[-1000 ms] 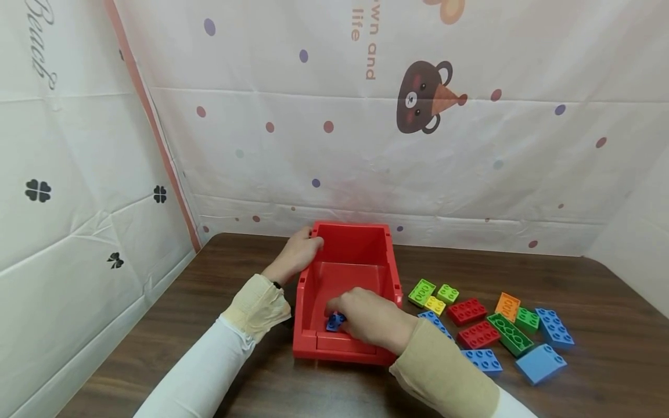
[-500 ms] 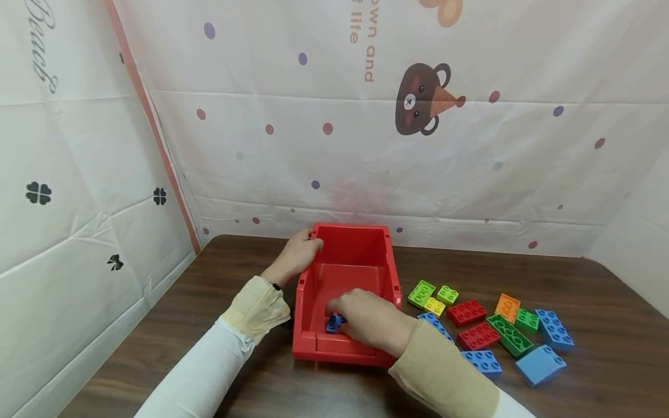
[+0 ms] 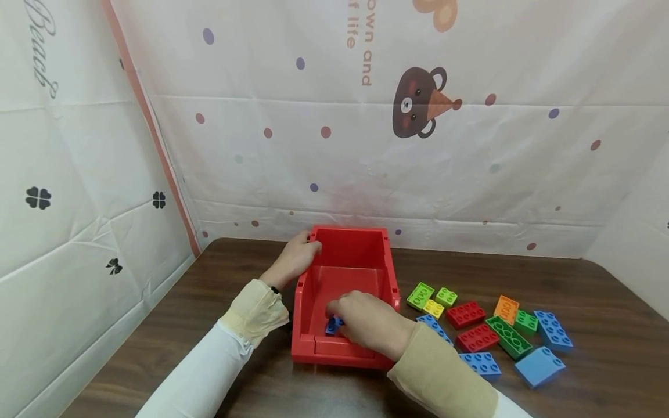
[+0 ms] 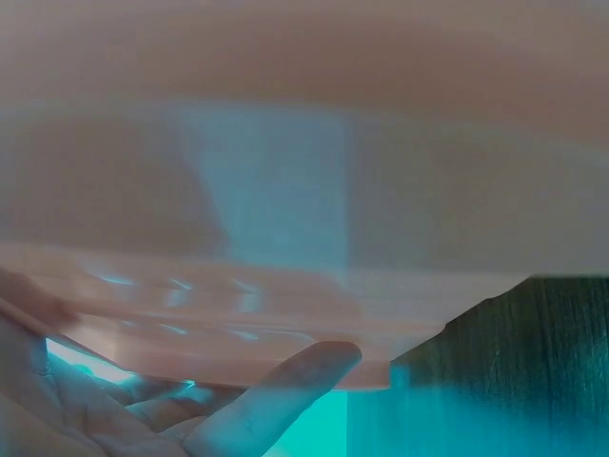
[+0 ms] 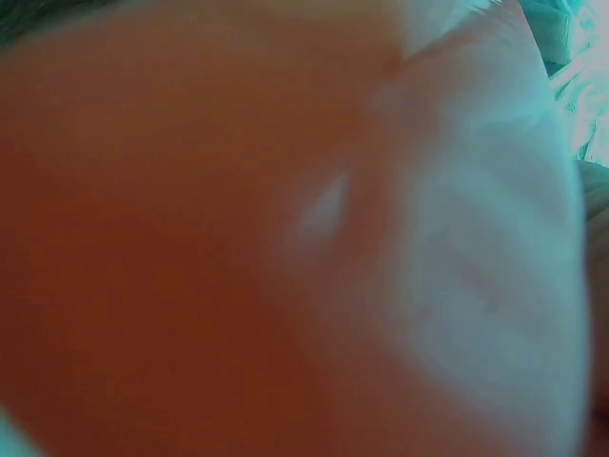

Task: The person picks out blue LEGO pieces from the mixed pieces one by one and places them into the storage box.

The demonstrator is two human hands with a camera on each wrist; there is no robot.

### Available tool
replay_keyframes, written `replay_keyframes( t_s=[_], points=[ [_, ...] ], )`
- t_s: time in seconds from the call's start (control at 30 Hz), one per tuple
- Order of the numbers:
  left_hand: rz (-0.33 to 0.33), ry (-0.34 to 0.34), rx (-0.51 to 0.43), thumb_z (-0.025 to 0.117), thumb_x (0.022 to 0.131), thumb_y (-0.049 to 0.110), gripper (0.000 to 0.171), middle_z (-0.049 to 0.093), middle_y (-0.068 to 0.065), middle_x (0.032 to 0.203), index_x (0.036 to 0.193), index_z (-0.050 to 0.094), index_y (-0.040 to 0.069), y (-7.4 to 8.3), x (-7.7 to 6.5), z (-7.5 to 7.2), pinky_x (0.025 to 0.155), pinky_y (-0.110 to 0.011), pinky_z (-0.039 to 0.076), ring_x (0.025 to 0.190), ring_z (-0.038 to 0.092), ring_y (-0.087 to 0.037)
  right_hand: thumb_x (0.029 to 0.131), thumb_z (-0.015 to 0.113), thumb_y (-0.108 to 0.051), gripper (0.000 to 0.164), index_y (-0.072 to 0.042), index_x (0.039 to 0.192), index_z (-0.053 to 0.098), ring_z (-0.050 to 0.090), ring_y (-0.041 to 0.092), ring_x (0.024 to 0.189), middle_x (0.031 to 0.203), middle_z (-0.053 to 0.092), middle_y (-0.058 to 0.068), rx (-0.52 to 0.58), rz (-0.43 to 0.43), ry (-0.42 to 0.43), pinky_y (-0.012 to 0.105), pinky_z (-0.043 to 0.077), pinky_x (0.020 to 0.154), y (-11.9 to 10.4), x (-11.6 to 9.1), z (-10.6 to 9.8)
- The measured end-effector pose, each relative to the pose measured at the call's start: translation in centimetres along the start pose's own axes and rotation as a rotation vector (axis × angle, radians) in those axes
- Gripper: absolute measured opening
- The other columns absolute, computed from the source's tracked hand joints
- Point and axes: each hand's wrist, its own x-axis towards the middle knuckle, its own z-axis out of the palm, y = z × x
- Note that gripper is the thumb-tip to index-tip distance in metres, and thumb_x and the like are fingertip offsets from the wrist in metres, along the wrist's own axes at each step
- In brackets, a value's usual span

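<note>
A red open-fronted bin stands on the table in the head view. My left hand grips the top of its left wall, thumb over the edge; in the left wrist view the thumb lies along the bin's side. Inside the bin, near its low front lip, my right hand reaches down over a blue toy brick, pinching it between curled fingers. Most of that brick and the right fingertips are hidden by the hand. The right wrist view holds only a blurred red surface close to the lens.
Right of the bin lie several loose toy bricks: lime ones, a yellow one, two red ones, a long green one, an orange one and blue ones. A printed cloth hangs behind the table.
Both hands keep their places on and in the bin. The head view has tilted up slightly, so everything sits a little lower; the bricks have not moved.
</note>
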Motion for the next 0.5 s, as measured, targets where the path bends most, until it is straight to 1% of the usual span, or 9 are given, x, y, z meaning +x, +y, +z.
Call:
replay_keyframes(
  t_s=[0.3, 0.5],
  points=[
    [-0.003, -0.009, -0.003, 0.041, 0.091, 0.017, 0.032, 0.059, -0.021, 0.116, 0.119, 0.048, 0.004, -0.07, -0.20, -0.08, 0.068, -0.038, 0.061, 0.093, 0.063, -0.036, 0.072, 0.082, -0.025, 0.042, -0.019, 0.111, 0.069, 0.059, 0.002, 0.075, 0.089, 0.068, -0.009, -0.068, -0.003, 0.003, 0.026, 0.058, 0.077, -0.24, -0.14, -0.09],
    [0.006, 0.000, 0.007, 0.041, 0.090, 0.016, 0.032, 0.059, -0.020, 0.112, 0.118, 0.049, 0.003, 0.03, -0.17, 0.04, 0.066, -0.037, 0.061, 0.091, 0.063, -0.035, 0.071, 0.083, -0.026, 0.044, -0.019, 0.112, 0.068, 0.058, 0.003, 0.075, 0.091, 0.068, -0.006, -0.097, -0.008, 0.006, 0.026, 0.058, 0.076, -0.42, -0.35, -0.50]
  ],
)
